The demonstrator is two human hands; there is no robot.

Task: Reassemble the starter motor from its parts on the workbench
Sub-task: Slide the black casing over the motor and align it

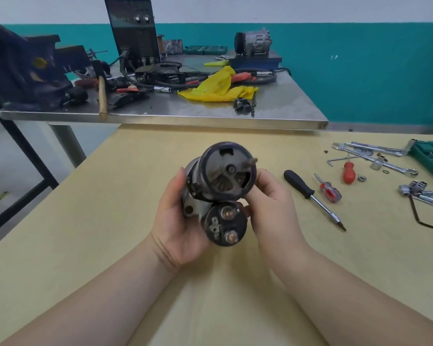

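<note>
I have the starter motor (220, 193) lifted over the counter (110, 221) at centre, left hand (178, 221) cupping it, right hand (268, 203) pinching its open end at 3 o'clock. I'd keep it steady and square before seating the end cap.

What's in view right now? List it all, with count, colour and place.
starter motor: 1, black and grey, held above the bench
bench: 1, tan, near
screwdrivers: 3, black, clear-red, red, right of motor
wrenches: several, silver, far right
sockets: several, silver, right edge
hex key: 1, black, right edge
steel table: 1, grey, behind
yellow rag: 1, on steel table
hammer: 1, wooden handle, steel table
left hand: grips motor
right hand: grips motor
</note>
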